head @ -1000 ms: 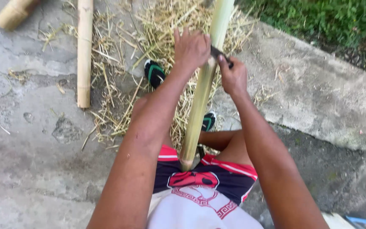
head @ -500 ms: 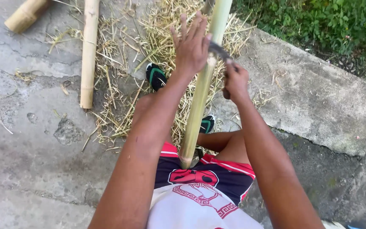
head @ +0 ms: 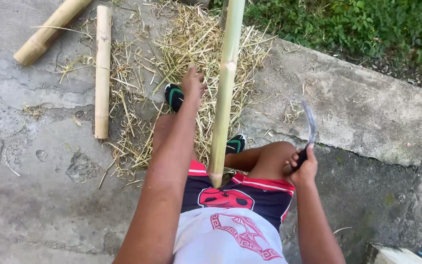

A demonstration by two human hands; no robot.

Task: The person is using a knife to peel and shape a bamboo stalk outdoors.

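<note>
Bamboo pole (head: 224, 93) leans between the knees, butt at the lap: stiff, smooth, likely slippery; grip mid-shaft. Left hand (head: 192, 84) open beside it; right hand (head: 305, 168) clenches curved knife (head: 310, 124).
</note>
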